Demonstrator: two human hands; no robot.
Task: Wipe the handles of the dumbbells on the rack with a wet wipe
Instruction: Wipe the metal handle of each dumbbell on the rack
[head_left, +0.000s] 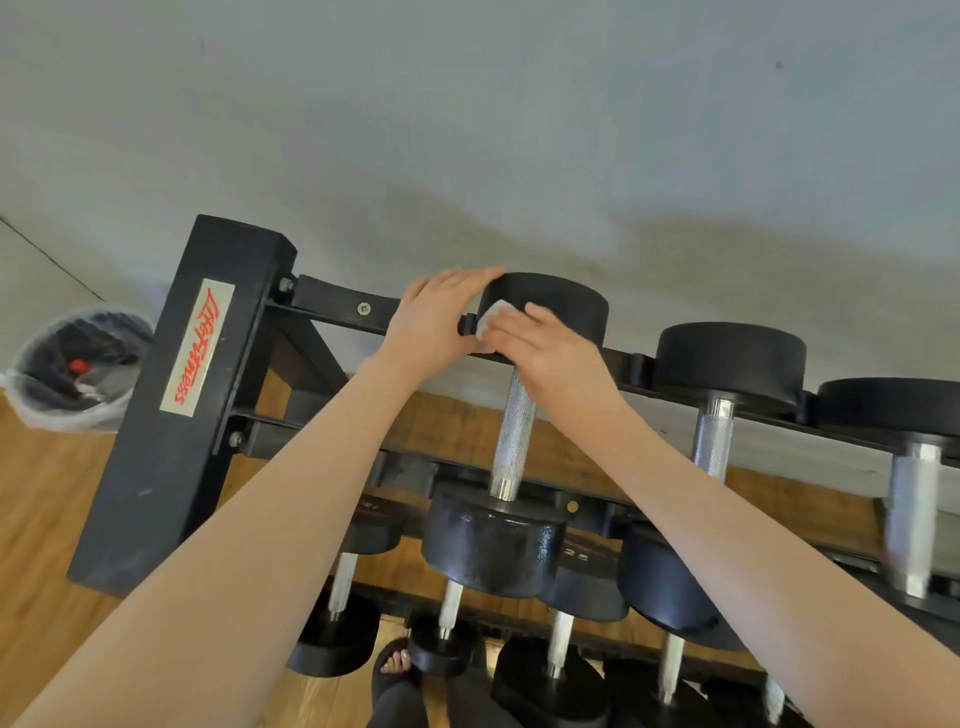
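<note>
At the rack's (171, 395) left end, the heavy dumbbell's (550, 306) head is steadied by the flat left hand (431, 322); the soft wet wipe (491, 319) is pinched by the right hand (545, 348) atop the knurled, grippy handle (511, 441).

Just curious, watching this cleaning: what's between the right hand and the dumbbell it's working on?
In the head view, a white wet wipe sits under the right hand's fingers, against the far head and handle top of the leftmost top-row dumbbell.

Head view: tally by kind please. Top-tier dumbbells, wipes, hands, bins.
top-tier dumbbells: 3
wet wipe: 1
hands, left hand and right hand: 2
waste bin: 1
Total: 7
</note>
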